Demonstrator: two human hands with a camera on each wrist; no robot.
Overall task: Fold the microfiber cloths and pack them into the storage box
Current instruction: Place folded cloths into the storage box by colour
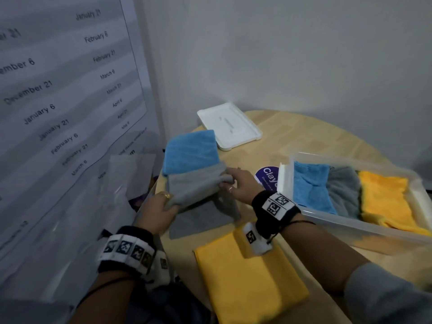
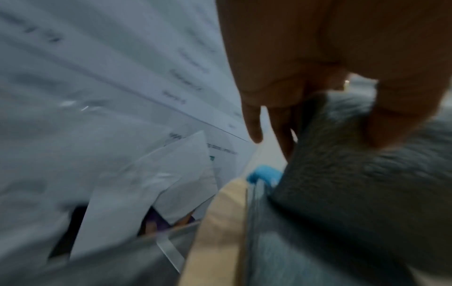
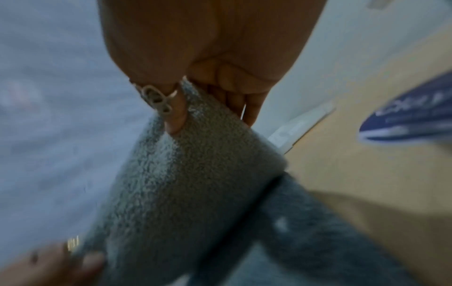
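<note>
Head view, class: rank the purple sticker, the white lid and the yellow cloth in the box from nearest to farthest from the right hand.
From the right hand:
1. Purple sticker, just beside it on the table.
2. White lid, at the table's far edge.
3. Yellow cloth in the box, at the far right.

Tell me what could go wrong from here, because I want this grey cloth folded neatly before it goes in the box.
1. Left hand and right hand grip the grey cloth only at its ends; the lifted half could sag and fold crooked.
2. The blue cloth lies right behind it and might get dragged.
3. The storage box already holds three cloths, so space looks tight.
</note>
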